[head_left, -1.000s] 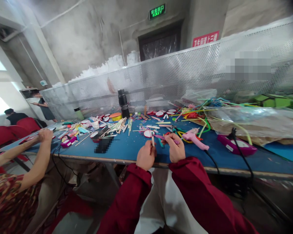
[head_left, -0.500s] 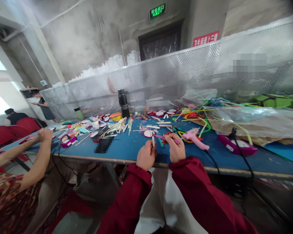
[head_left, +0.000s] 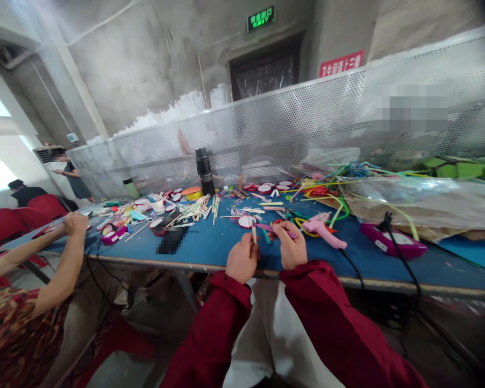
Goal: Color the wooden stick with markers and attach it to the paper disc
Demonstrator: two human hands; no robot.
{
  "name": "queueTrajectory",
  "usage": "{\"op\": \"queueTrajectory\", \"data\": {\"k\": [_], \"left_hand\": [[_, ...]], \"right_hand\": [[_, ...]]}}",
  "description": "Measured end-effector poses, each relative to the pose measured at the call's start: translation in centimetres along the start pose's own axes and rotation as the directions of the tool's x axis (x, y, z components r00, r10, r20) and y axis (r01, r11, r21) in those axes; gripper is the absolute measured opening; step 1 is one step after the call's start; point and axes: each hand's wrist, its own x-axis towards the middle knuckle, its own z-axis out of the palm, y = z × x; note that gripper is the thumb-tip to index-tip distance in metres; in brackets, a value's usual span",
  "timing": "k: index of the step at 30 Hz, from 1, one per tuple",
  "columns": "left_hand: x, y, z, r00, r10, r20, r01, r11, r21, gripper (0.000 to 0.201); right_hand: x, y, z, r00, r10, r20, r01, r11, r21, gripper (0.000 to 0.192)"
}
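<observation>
I saw the left hand (head_left: 241, 258) pinching a pale craft stick (head_left: 254, 233) pointing to twelve o'clock, seemingly light, stiff and best gripped low by its edges, while the right hand (head_left: 293, 247) held a purple pen (head_left: 265, 227) pointing between nine and ten.

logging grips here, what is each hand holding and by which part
The left hand holds a pale flat stick by its lower part. The right hand holds a slim purple pen-like tool around its middle, both ends showing.
</observation>
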Motion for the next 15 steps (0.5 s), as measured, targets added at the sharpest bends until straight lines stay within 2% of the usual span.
{"op": "queueTrajectory", "data": {"k": [15], "left_hand": [[-0.1, -0.02, -0.08, 1.0, 0.027, 0.007, -0.027, 1.0, -0.009, 0.018]], "right_hand": [[0.1, 0.19, -0.07, 1.0, 0.017, -0.006, -0.017, 1.0, -0.017, 0.024]]}}
